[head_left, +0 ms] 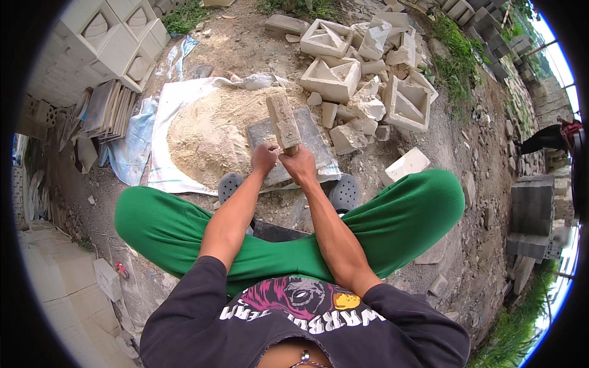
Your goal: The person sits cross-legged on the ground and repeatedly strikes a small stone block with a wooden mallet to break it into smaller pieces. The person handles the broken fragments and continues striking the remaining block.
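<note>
My right hand [299, 164] is wrapped round the short handle of a mallet with a blocky, dust-coated head [282, 119]. That head is raised over a dark flat plate [313, 132] on the ground in front of me. Close beside it, my left hand [265, 158] is closed low over the plate's near left part; whatever its fingers grip is hidden. A heap of pale crushed material [208, 138] lies left of the plate, on a white woven sack [161, 156].
Broken cream-coloured blocks [331, 76] are piled beyond the plate to the right. One pale chunk [408, 164] lies by my right knee. Stacked flat boards [110, 110] and patterned blocks [98, 30] stand at left. Grey blocks [532, 205] and a person [552, 138] are far right.
</note>
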{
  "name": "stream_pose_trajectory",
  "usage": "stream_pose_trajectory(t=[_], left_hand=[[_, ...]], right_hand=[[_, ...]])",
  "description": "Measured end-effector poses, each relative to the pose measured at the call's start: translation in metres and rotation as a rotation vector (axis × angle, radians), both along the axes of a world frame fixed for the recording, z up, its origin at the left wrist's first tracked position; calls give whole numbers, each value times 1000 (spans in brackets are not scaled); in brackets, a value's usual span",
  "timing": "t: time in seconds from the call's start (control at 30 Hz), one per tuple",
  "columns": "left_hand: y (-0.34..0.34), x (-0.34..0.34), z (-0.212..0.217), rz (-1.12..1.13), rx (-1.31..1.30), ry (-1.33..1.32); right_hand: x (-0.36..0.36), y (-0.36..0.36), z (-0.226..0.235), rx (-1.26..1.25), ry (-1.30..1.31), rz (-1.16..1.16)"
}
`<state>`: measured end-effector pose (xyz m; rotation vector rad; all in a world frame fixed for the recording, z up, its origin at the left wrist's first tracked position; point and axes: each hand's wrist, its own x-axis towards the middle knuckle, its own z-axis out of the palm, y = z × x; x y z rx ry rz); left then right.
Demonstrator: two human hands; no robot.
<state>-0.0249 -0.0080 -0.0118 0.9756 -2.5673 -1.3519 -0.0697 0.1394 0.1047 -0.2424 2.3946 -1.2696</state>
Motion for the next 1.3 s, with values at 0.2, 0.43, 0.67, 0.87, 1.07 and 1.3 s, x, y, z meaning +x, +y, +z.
stream_pose_trajectory(t=[0.2,0.43,0.67,0.87,1.07,1.3], left_hand=[[2,2,7,36,-98,141],[-10,15,20,333,-54,12],[-4,43,9,438,19,-23],[-2,55,-28,616,-63,72],[0,61,-11,578,199,-91],[3,64,-13,465,174,-83]], right_hand=[[-6,-1,16,-54,32,4],[15,13,-78,271,14,66],[4,7,-67,247,49,12],[2,-21,-7,52,169,100],[18,2,-60,472,-25,238],[18,-5,-48,184,175,84]])
